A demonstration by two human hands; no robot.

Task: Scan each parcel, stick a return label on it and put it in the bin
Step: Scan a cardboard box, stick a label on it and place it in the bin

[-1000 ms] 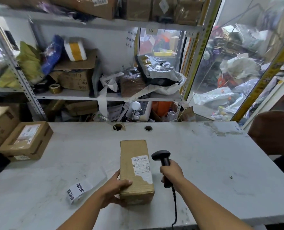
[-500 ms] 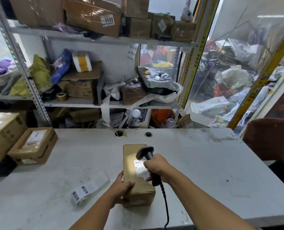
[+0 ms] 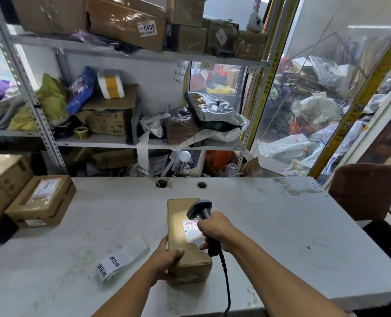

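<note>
The left hand (image 3: 167, 259) grips the near corner of the box (image 3: 185, 241) lying on the table (image 3: 270, 225). The right hand (image 3: 215, 229) is wrapped around the scanner (image 3: 201, 213), held just above the box's lit label (image 3: 191, 229).

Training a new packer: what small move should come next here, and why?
Probably set the scanner down and reach for the label strip. The right hand aims it at the parcel, its light on the shipping label, while the left hand steadies the box; no return label shows on it yet.
</note>
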